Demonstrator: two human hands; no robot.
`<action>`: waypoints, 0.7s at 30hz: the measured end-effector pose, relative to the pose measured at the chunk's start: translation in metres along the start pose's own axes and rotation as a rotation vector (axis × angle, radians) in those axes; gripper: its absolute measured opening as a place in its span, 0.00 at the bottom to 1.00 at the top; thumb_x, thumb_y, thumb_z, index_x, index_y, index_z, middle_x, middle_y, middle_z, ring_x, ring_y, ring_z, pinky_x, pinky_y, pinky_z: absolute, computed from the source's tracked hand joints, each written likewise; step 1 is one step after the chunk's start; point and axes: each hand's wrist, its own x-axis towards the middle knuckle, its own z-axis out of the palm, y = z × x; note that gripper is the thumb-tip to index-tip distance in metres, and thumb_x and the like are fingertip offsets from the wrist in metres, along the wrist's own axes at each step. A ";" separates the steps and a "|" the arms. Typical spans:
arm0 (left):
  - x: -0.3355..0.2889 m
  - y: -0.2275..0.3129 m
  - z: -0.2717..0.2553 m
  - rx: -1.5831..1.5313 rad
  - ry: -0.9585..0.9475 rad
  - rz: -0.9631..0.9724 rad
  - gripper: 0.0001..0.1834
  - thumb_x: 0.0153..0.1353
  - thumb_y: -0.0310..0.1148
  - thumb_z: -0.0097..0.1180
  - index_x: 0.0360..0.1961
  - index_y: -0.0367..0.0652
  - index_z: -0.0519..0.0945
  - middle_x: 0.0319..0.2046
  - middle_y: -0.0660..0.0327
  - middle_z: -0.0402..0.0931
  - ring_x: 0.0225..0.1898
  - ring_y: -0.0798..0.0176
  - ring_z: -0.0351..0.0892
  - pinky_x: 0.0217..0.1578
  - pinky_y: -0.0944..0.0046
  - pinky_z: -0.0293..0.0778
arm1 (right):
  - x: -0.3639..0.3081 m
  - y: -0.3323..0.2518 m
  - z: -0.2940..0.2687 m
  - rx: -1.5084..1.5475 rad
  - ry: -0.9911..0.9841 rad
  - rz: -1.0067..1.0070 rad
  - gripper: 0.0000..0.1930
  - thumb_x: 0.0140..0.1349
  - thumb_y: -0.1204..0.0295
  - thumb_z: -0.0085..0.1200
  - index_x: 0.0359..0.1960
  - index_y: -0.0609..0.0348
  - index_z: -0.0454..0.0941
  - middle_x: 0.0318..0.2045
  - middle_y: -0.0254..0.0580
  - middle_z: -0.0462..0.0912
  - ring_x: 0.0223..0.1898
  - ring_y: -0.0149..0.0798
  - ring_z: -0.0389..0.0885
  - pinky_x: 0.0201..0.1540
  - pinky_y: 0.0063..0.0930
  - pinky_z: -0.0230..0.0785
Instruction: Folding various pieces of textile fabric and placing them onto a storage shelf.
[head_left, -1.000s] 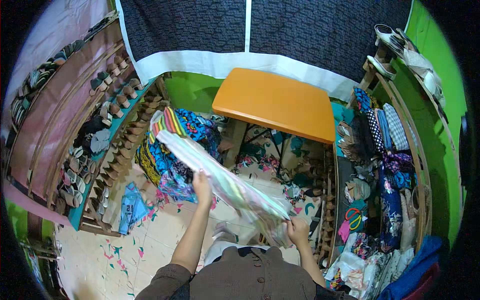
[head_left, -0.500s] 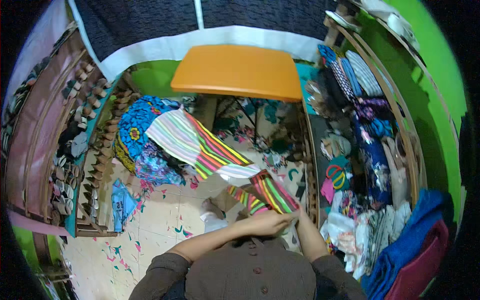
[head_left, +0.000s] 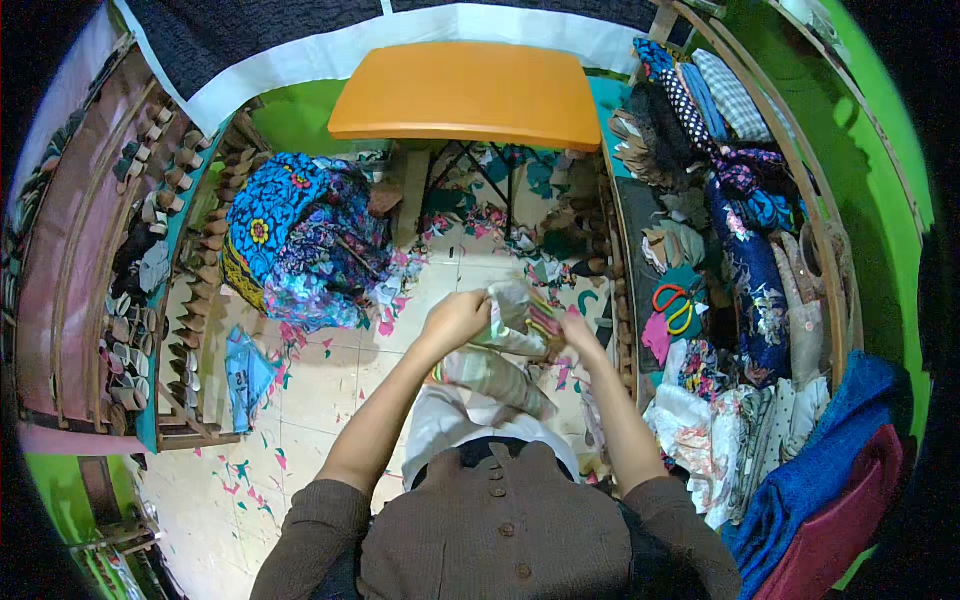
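Note:
A striped cloth (head_left: 487, 378), pale with coloured stripes, hangs bunched and folded in front of my body. Its upper edge is pinched by my left hand (head_left: 456, 322), whose fingers are closed. On the other side, my right hand (head_left: 574, 332) is closed on the cloth's right part, where brighter stripes gather. The two hands are a short way apart, with folds of fabric between them. Motion blurs the cloth and my right fingers a little.
An orange folding table (head_left: 465, 95) stands ahead. Left of it lies a heap of patterned fabric (head_left: 300, 235). Wooden racks of shoe lasts (head_left: 190, 330) line the left. Right, a bench holds scissors (head_left: 676, 310) and folded cloths (head_left: 745, 270). Scraps litter the tiled floor (head_left: 315, 430).
The striped cloth, stretched out toward the fabric heap before, is now drawn in and bunched. My left hand moved left and forward; both hands are farther apart. The view has tilted downward.

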 end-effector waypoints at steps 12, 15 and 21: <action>-0.017 0.029 0.031 0.323 -0.098 0.185 0.21 0.48 0.36 0.51 0.45 0.40 0.69 0.19 0.52 0.75 0.23 0.50 0.77 0.21 0.53 0.71 | 0.067 -0.059 0.063 0.902 -0.289 0.571 0.18 0.55 0.58 0.48 0.37 0.63 0.69 0.32 0.51 0.74 0.36 0.44 0.75 0.42 0.38 0.68; -0.027 0.044 0.019 0.325 -0.192 0.216 0.26 0.47 0.35 0.50 0.50 0.38 0.66 0.19 0.51 0.75 0.21 0.50 0.77 0.19 0.53 0.70 | 0.081 -0.064 0.060 1.186 -0.288 0.385 0.18 0.59 0.62 0.43 0.41 0.66 0.68 0.37 0.53 0.75 0.39 0.47 0.75 0.44 0.39 0.68; -0.007 -0.008 -0.018 -0.017 -0.294 0.210 0.26 0.59 0.40 0.43 0.56 0.38 0.60 0.33 0.48 0.75 0.34 0.52 0.77 0.34 0.57 0.72 | 0.096 -0.201 0.048 1.351 -0.626 0.014 0.22 0.64 0.61 0.34 0.49 0.68 0.65 0.46 0.55 0.72 0.46 0.48 0.73 0.49 0.40 0.67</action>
